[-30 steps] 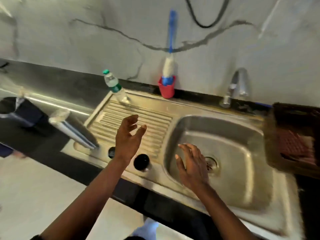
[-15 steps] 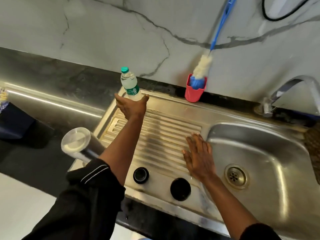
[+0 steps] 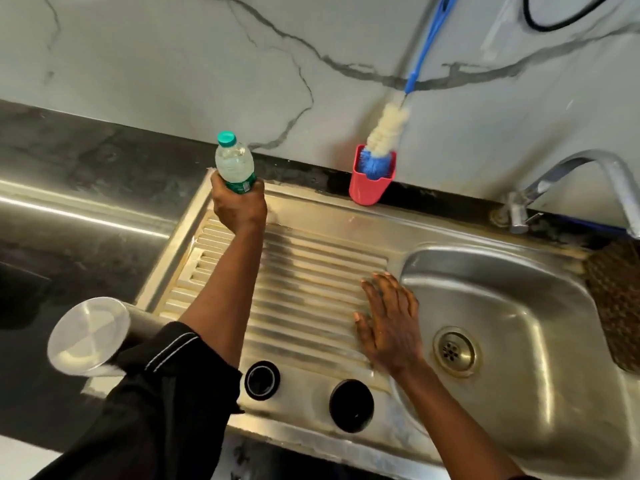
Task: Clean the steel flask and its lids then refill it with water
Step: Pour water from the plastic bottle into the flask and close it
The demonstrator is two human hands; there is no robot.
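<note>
The steel flask [image 3: 90, 336] stands at the drainboard's near left corner, partly behind my left sleeve. Two black lids lie at the drainboard's front edge: a ring-shaped one [image 3: 262, 380] and a solid one [image 3: 351, 405]. My left hand [image 3: 239, 206] grips a clear plastic water bottle [image 3: 234, 163] with a green cap at the drainboard's far left corner. My right hand [image 3: 389, 323] rests flat, fingers straight, on the ribbed drainboard [image 3: 311, 282] beside the basin.
The sink basin [image 3: 512, 306] with its drain [image 3: 454, 351] lies to the right, the tap [image 3: 568, 181] behind it. A red cup [image 3: 370, 188] holding a blue bottle brush [image 3: 386, 129] stands against the marble wall. A brown mat [image 3: 620, 299] lies at the right edge.
My left hand reached to the far corner and closed round the water bottle, which now stands higher. My right hand moved from over the basin onto the drainboard and stays there.
</note>
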